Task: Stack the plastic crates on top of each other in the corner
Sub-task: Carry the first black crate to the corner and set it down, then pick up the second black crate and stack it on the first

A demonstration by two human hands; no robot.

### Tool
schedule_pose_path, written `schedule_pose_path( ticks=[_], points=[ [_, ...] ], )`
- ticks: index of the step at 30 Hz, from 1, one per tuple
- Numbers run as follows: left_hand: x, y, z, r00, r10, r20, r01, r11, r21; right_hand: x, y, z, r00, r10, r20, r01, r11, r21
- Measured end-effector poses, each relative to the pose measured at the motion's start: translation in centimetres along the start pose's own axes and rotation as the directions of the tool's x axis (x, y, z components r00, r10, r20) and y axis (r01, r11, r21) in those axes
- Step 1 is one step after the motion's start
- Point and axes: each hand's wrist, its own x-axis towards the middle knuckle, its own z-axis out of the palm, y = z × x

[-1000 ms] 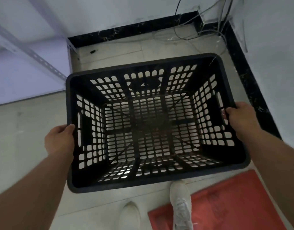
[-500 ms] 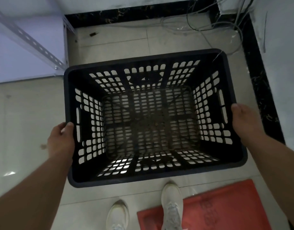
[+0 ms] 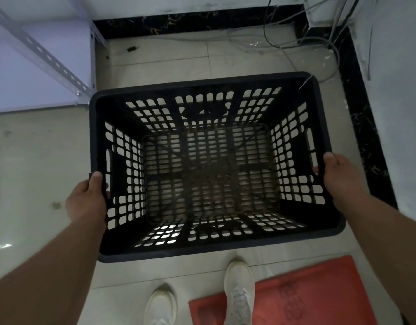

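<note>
We hold the black crate [image 3: 211, 165] by its two short sides. Our left hand [image 3: 86, 199] grips the left rim, thumb on top. Our right hand [image 3: 338, 177] grips the right rim. The crate is near the corner with the wires [image 3: 296, 41], above the floor [image 3: 38, 172], in front of our white shoes [image 3: 238, 289].

arms: both forearms bare, no sleeves or wrist items visible | left hand [image 3: 86, 200]: ungloved | right hand [image 3: 340, 177]: ungloved | feet: white lace-up sneakers [image 3: 238, 294]
</note>
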Motion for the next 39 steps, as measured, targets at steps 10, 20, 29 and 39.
schedule_pose_path(
  ticks=[10,20,29,39],
  points=[
    [-3.6,1.9,-1.5,0.988,0.127,0.083,-0.137,0.981,0.137,-3.2,0.0,0.7,0.989,-0.123,-0.083,0.101,0.967,-0.233],
    [-9.2,1.4,-3.8,0.965,0.096,0.243,-0.112,0.992,0.055,-10.2,-1.3,-0.4,0.972,-0.216,0.094,0.231,0.951,-0.206],
    [-16.0,0.4,-8.4,0.876,0.204,0.436,-0.244,0.969,0.037,-20.0,1.8,-4.1,0.990,-0.131,0.060,0.134,0.989,-0.057],
    [-25.3,-4.6,-13.1,0.690,0.280,0.668,-0.461,0.881,0.107,-33.7,12.2,-9.0,0.996,0.069,-0.062,-0.063,0.993,0.098]
  ],
)
